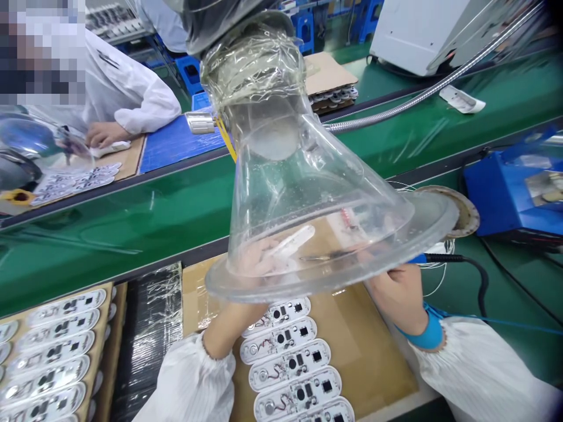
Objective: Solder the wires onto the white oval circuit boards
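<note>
Near the centre of the frame, seen through a clear fume hood (281, 199), the person's left hand (257, 261) is closed on a white plastic housing (299, 239), which slants up toward the right. The right hand (396, 287), right of centre and wearing a blue wrist strap (426, 331), grips a soldering iron (420, 258); its tip points left, close to the housing, though contact cannot be told through the plastic. At bottom centre, white shells with circuit boards (290, 363) lie in a column on a cardboard sheet (378, 351). In the upper left, a co-worker's hand (103, 133) rests at another white piece (112, 149).
</note>
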Available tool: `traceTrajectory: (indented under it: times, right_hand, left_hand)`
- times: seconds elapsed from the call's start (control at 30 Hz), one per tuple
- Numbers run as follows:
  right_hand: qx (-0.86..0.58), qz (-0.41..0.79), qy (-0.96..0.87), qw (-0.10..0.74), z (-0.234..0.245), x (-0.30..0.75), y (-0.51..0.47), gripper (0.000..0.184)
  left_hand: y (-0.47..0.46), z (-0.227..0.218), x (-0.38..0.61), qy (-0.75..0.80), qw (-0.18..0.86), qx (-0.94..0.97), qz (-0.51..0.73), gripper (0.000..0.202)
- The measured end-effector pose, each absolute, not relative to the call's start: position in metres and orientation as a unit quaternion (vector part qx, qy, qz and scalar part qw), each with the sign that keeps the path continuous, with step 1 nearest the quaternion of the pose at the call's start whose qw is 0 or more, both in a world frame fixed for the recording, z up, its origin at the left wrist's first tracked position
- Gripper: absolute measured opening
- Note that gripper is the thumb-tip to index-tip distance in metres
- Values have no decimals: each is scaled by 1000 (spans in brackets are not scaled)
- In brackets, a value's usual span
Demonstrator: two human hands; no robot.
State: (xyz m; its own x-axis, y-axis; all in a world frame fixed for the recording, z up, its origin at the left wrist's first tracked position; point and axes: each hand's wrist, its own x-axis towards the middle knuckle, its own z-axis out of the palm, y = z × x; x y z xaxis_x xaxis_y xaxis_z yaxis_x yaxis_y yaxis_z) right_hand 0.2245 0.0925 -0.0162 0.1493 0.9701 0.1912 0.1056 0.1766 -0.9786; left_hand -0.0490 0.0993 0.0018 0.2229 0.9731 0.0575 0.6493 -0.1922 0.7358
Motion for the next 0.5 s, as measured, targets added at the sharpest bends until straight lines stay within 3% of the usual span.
traceTrajectory:
  times: [0.5]
  right_hand:
    - [-509, 403, -543, 533, -9, 220, 93, 9]
  left_hand:
    - [95, 9, -32, 611, 217, 725, 232, 21]
